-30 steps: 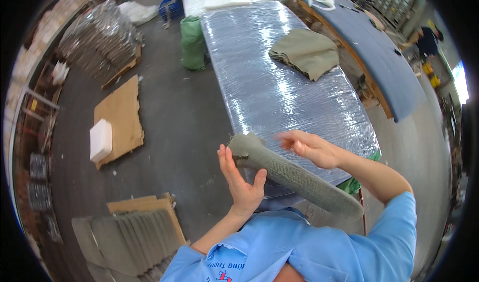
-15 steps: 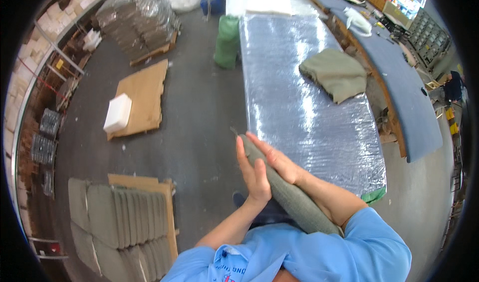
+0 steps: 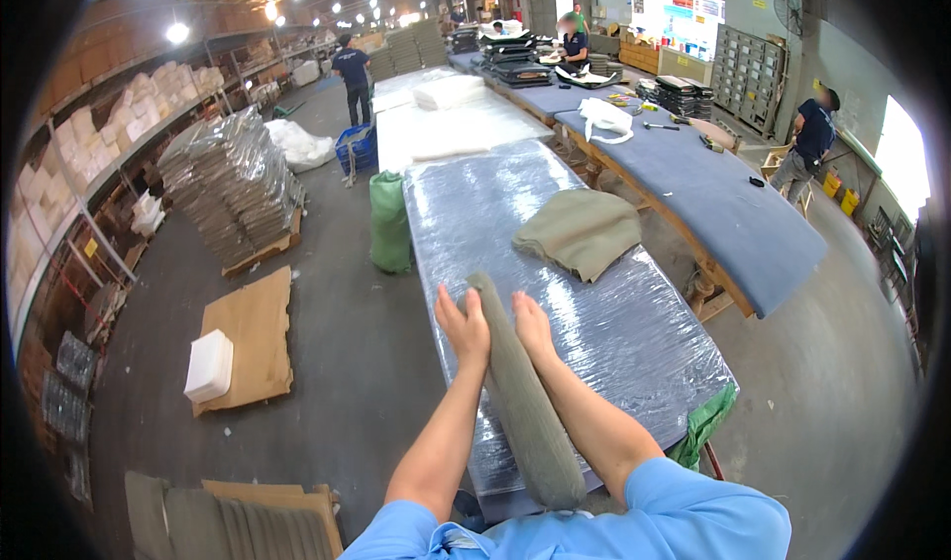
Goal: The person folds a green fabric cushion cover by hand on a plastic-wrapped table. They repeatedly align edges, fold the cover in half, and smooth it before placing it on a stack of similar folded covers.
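Note:
A long grey-green fabric-covered cushion (image 3: 525, 402) stands on edge before me, stretching from near my body out over the wrapped table (image 3: 451, 228). My left hand (image 3: 464, 327) is at its left side near the far end, fingers stretched and the thumb side against the fabric. On the other side my right hand (image 3: 533, 324) has its fingers extended, with the wrist beside the cushion and the fingertips a little apart from it. Farther off, a loose grey-green fabric cover (image 3: 581, 231) lies on the table's plastic film.
A blue-topped workbench (image 3: 693, 179) with tools runs along the right. To the left are cardboard (image 3: 263, 327) with a white foam block (image 3: 209, 366), a wrapped stack (image 3: 233, 189) and stacked grey-green cushions (image 3: 233, 520). A green sack (image 3: 390, 223) stands beside the table. Several people work farther away.
My view has tilted up, showing more of the hall. The hands have moved apart from around the cushion's far end, and the cushion has swung to point more straight ahead.

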### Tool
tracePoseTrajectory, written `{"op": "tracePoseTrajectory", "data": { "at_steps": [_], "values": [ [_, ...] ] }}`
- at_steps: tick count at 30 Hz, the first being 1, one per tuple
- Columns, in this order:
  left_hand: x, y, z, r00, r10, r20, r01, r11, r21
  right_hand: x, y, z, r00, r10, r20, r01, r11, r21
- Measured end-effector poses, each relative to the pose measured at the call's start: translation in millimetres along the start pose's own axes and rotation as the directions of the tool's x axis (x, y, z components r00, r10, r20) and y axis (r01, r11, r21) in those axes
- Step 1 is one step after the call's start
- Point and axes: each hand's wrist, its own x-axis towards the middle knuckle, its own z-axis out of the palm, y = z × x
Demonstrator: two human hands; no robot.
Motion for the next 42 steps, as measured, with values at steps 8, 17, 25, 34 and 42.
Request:
{"op": "tracePoseTrajectory", "data": {
  "at_steps": [8, 17, 25, 34, 42],
  "values": [
    [-108.8, 5.0, -43.3, 0.897, 0.046, 0.441, 0.077, 0.963, -0.257, -90.0, -12.9, -37.5, 0.868, -0.108, 0.484, -0.12, 0.901, 0.417],
    [-83.8, 19.0, -45.8, 0.853, -0.068, 0.517, 0.119, 0.991, -0.066, -83.7, -7.1, -19.3, 0.873, -0.244, 0.423, 0.156, 0.96, 0.232],
    [-35.2, 10.5, -39.4, 0.759, -0.066, 0.648, 0.126, 0.991, -0.047, -73.9, -8.1, 1.6, 0.959, -0.246, 0.139, 0.196, 0.934, 0.298],
    [-71.4, 14.4, -66.1, 0.785, -0.077, 0.615, 0.383, 0.84, -0.383, -106.4, -7.9, -8.0, 0.956, -0.264, 0.127, 0.238, 0.953, 0.187],
    [-67.6, 12.3, -63.5, 0.714, -0.029, 0.7, 0.371, 0.863, -0.342, -48.3, -47.6, 4.0, 0.955, -0.276, 0.104, 0.272, 0.961, 0.054]
  ]
}}
